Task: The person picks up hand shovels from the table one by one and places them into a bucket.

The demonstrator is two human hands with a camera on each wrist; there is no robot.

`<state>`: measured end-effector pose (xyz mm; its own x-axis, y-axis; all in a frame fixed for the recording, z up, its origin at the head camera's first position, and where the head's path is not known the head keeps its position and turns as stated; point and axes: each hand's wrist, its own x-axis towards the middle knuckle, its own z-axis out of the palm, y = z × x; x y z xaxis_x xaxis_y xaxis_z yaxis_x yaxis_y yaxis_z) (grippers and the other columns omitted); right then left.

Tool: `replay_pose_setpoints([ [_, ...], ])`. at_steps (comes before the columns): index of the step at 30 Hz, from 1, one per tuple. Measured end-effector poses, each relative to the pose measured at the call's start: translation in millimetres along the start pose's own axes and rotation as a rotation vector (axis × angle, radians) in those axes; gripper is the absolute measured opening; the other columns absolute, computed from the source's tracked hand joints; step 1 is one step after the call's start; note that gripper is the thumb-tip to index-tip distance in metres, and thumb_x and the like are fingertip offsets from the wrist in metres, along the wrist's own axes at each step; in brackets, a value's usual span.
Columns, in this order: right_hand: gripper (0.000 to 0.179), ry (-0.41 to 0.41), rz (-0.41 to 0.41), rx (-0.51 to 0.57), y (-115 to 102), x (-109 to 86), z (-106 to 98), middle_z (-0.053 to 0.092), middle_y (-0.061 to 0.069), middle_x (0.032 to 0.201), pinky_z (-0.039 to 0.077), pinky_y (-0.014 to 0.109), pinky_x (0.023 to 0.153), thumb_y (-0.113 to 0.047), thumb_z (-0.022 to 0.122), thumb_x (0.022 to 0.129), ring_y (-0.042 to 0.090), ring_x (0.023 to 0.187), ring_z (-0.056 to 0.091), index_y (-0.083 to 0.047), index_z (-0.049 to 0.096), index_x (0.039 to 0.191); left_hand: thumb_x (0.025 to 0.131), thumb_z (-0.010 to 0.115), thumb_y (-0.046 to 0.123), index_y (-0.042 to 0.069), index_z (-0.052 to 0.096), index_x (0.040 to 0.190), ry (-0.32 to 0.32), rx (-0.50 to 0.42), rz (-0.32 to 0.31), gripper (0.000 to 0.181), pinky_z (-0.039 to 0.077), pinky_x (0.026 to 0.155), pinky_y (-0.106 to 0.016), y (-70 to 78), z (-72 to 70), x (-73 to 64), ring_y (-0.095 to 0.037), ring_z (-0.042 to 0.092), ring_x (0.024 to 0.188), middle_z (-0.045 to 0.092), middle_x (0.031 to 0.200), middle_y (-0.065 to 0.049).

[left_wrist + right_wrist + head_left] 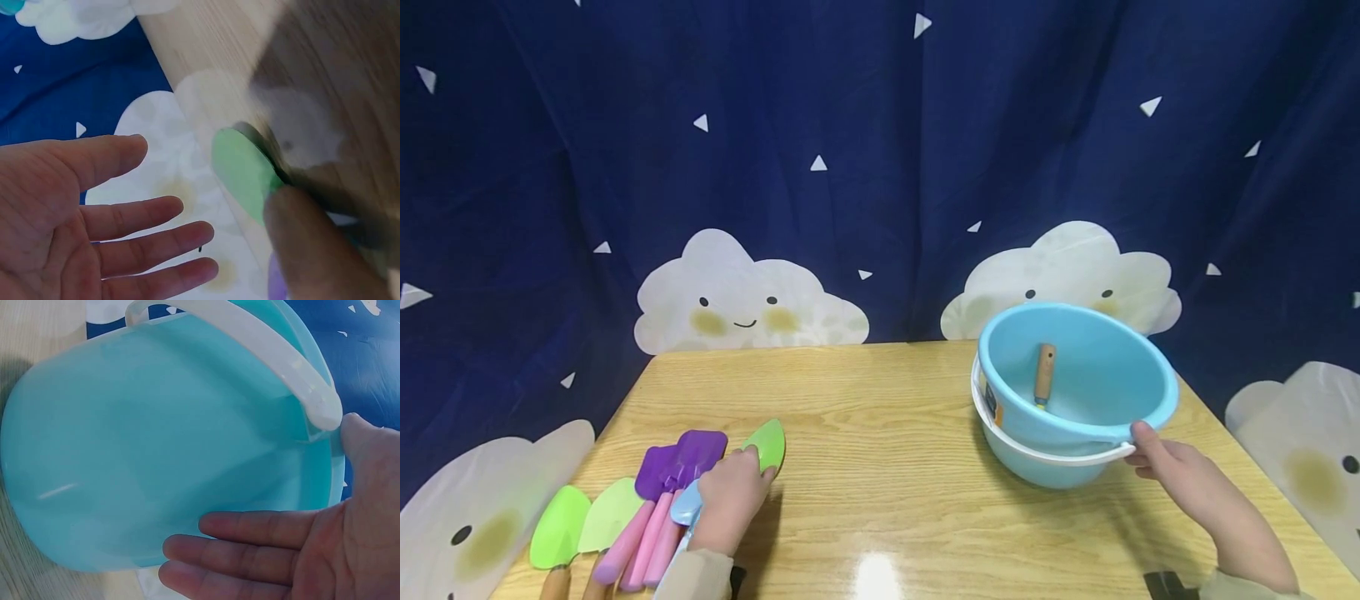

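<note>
A light-blue bucket (pixel 1078 375) with a white carrying handle (pixel 1037 450) stands tilted at the right of the table. Inside it, a wooden handle (pixel 1043 375) sticks up. My right hand (pixel 1187 479) grips the bucket's near-right rim, thumb at the rim and fingers under it along the outer wall (pixel 156 444). On the left, my left hand (pixel 730 500) is over a green trowel (pixel 767 446), which pokes out past the fingers. In the left wrist view, the fingers (pixel 156 244) are spread and fairly straight, beside the trowel's green blade (pixel 240 165) and a blurred brown handle (pixel 312 244).
Left of the left hand lie purple shovels (pixel 681 461) with pink handles (pixel 625 542), a light-blue tool (pixel 687 504) and two green trowels (pixel 560 527) with wooden handles. A dark-blue curtain (pixel 880 125) with clouds hangs behind the wooden table (pixel 872 433).
</note>
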<state>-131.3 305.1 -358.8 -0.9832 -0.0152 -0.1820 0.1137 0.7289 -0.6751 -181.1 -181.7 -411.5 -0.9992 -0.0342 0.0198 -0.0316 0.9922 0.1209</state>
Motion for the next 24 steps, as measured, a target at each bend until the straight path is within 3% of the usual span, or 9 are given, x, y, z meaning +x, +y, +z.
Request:
replay_pose_setpoints([
  [6,0.077,-0.010,0.010,-0.004,0,0.3,-1,0.053,0.035,0.108,0.040,0.055,0.082,-0.044,0.007,0.096,0.043,0.096,0.056,0.023,0.037,0.119,0.081,0.063,0.025,-0.008,0.056,0.092,-0.018,-0.016,-0.020,0.036,0.045,0.053,-0.050,-8.7,-1.5,-5.9,-0.040,0.058,0.066,0.056,0.073,-0.019],
  [15,0.078,-0.004,0.014,-0.003,-1,-0.8,-1,0.052,0.036,0.108,0.040,0.055,0.082,-0.044,0.006,0.095,0.044,0.096,0.055,0.025,0.036,0.118,0.076,0.063,0.016,-0.003,0.056,0.074,-0.004,-0.041,-0.049,0.021,0.043,0.059,-0.053,-24.6,5.4,-11.5,-0.038,0.058,0.062,0.058,0.067,-0.018],
  [24,0.076,-0.007,0.015,-0.003,-2,-1.4,0,0.052,0.035,0.109,0.040,0.055,0.082,-0.043,0.007,0.096,0.044,0.096,0.055,0.024,0.037,0.118,0.076,0.065,0.017,-0.006,0.058,0.077,-0.027,-0.031,-0.079,0.024,0.043,0.060,-0.052,-28.4,8.6,-10.7,-0.038,0.058,0.065,0.059,0.069,-0.020],
])
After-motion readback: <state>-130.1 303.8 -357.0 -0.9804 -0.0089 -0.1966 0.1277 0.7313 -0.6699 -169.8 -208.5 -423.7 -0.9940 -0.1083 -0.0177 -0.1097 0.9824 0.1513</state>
